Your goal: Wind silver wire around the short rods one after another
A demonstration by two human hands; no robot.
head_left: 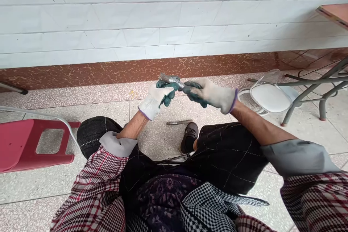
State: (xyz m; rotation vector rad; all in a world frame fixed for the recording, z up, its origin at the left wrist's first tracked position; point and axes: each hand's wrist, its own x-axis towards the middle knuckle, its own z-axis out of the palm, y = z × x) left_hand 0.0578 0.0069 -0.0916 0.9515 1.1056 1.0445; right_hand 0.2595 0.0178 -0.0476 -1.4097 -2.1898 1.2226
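Both my hands wear white gloves with green palms and are raised in front of me above my knees. My left hand [158,96] is closed around one end of a short grey metal piece [171,78]. My right hand [209,93] pinches the other end of the same piece, fingers curled. A second thin grey metal rod [179,122] lies on the tiled floor below my hands, just beyond my black shoe [189,137].
A red plastic stool [24,145] stands at the left. At the right sit a white round-seated chair [269,98] and grey metal table legs [320,94]. A white tiled wall with a brown skirting [108,70] runs across ahead. A thin dark rod [171,159] rests by my lap.
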